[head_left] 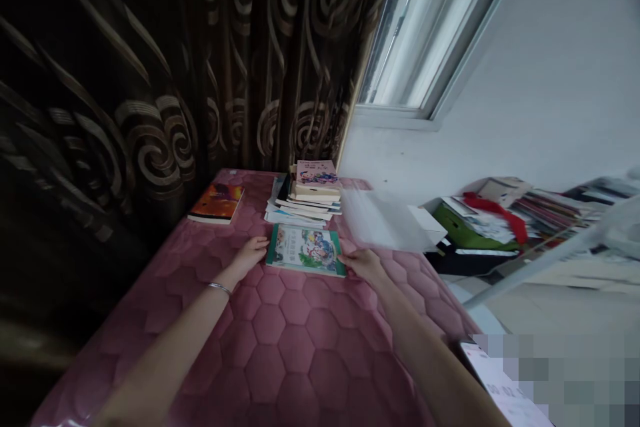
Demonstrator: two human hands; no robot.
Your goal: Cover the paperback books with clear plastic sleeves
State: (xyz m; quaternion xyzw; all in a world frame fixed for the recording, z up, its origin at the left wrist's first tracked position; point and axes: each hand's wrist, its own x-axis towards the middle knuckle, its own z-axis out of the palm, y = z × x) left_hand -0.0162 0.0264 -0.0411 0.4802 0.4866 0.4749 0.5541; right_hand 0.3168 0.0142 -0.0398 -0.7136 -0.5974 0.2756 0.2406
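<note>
A book with a green-edged, illustrated cover lies in front of me on the pink quilted surface. My left hand, with a bracelet at the wrist, grips its left edge. At the book's right edge, my right hand closes its thumb and fingers on the lower corner. Just behind the green book rises a stack of books and papers, topped by a pink-covered book. An orange-covered book lies alone to the left of the stack.
Dark patterned curtains hang behind and to the left. A whitish translucent sheet or bag lies right of the stack. Farther right are a green container and piled papers. A phone-like screen shows at lower right, beside a white slanted bar.
</note>
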